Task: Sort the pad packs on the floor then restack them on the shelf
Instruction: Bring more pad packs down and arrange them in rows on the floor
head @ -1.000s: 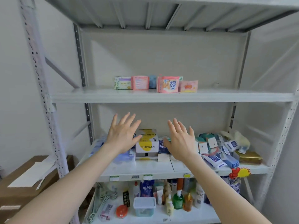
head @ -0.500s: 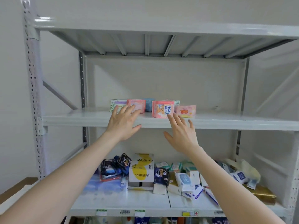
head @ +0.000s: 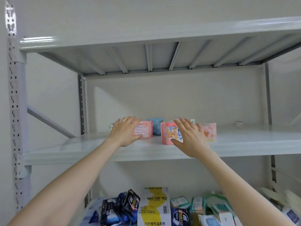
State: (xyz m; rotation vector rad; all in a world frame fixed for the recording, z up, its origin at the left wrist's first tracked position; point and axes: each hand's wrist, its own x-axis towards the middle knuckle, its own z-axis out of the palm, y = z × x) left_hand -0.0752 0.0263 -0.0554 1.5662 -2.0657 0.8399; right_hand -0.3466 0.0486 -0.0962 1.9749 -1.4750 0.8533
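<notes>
1. the pad packs stand in a short row on the middle shelf (head: 244, 141), towards its far edge and left of centre.
2. pink pack (head: 145, 131): upright, near the row's left end. the left hand (head: 124, 132) is on it, with fingers stretched nearly straight over its top left corner and the thumb along its lower front edge. the hand is spread, not curled round the pack.
3. blue pack (head: 157, 128): just right of the pink pack and set further back (touching it or not, i cannot tell).
4. cartoon pack (head: 168, 134): pink, upright, the nearest of the row, right of the blue pack. the right hand (head: 191, 138) covers its right half, fingers splayed and straight, thumb pointing left across its lower front. the hand is open, and i cannot tell whether the palm touches the pack.
5. pale pack (head: 211, 132): light pink, just right of the right hand and partly hidden by it.
6. a sliver of one more pack (head: 111, 126) shows left of the left hand.
7. the top shelf (head: 162, 59) shows its ribbed underside.
8. the lower shelf is crowded: a white and yellow box (head: 154, 207) in the middle, dark packs (head: 128, 203) to its left, teal boxes (head: 197, 204) to its right.
9. a perforated post (head: 15, 111) runs up the left side.
</notes>
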